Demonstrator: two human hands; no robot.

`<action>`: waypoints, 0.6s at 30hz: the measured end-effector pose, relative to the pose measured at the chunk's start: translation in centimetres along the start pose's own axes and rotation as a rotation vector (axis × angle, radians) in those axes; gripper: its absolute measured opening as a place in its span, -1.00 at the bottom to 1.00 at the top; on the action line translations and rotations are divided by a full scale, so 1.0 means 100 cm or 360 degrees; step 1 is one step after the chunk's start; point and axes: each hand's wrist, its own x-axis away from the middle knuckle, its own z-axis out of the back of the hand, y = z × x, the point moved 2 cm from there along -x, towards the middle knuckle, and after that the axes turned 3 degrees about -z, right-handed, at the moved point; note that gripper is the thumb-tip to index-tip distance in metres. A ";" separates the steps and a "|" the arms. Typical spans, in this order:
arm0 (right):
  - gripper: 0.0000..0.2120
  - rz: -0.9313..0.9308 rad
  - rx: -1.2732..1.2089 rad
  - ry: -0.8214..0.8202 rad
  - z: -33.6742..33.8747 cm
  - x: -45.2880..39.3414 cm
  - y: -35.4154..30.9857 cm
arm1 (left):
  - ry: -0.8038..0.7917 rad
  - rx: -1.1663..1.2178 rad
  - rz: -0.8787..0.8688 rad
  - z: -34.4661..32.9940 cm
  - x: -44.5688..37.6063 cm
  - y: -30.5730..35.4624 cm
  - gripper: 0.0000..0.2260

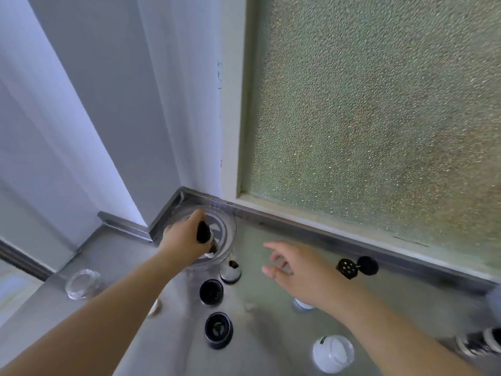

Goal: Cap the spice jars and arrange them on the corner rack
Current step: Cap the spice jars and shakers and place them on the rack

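Observation:
My left hand grips a black-capped spice jar and holds it over the round clear rack in the counter's corner. My right hand hovers open above the counter, fingers spread, holding nothing. A silver-topped jar stands just in front of the rack. Two black-lidded jars stand nearer me. A black flip cap lies open near the window sill. A white-lidded jar sits at the front right, and another white-topped jar is partly hidden under my right wrist.
The steel counter meets a white wall on the left and a frosted window on the right. A clear glass container stands at the left. Blurred ringed objects lie at the far right edge.

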 end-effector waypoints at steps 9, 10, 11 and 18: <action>-0.56 0.0043 0.0042 -0.0087 -0.020 -0.006 0.002 | -0.0139 -0.0575 -0.0094 -0.012 -0.001 -0.025 -0.71; -0.57 0.0049 0.0041 -0.0090 -0.021 -0.005 0.001 | -0.0132 -0.0573 -0.0091 -0.012 -0.001 -0.026 -0.70; -0.58 0.0054 0.0038 -0.0090 -0.022 -0.004 0.001 | -0.0125 -0.0582 -0.0092 -0.011 0.000 -0.027 -0.69; -0.59 -0.0007 0.0009 -0.0037 -0.007 0.015 0.013 | 0.0004 -0.0373 -0.0287 -0.013 0.010 0.015 -0.52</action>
